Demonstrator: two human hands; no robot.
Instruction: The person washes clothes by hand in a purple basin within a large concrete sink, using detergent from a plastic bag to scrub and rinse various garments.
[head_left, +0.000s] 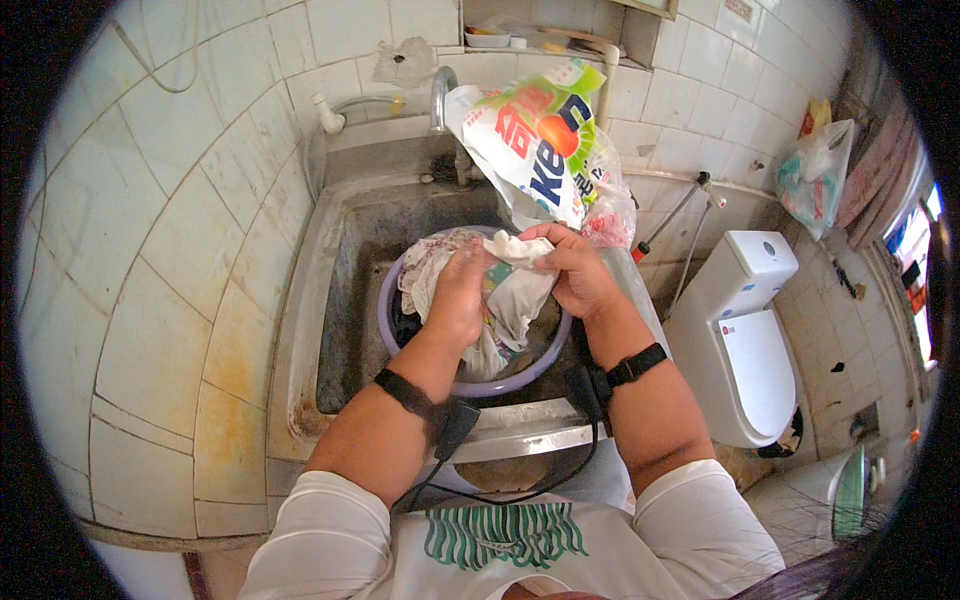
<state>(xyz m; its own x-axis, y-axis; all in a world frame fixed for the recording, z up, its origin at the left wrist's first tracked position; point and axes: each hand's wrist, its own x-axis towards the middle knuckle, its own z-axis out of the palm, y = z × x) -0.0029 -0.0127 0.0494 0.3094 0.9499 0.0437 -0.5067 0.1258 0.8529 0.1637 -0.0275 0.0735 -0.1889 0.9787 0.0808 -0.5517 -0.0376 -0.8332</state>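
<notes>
My left hand (459, 291) and my right hand (576, 271) grip a white cloth garment (519, 300) between them. A bunched fold of it shows between my fingertips, and the rest hangs down with a coloured print on it. Below sits a lilac plastic basin (480, 388), standing inside a stained metal sink (352, 300). Part of the cloth rests in the basin, and a patterned piece of fabric (439, 251) lies at its left side by my left hand. My hands and the cloth hide most of the basin's contents.
A large detergent bag (529, 127) bearing printed writing stands behind the basin, partly in front of the curved faucet (442, 97). A clear plastic bag (611, 202) is beside it. To the right are a white toilet (750, 352), metal rods (671, 217) and a hanging plastic bag (814, 176).
</notes>
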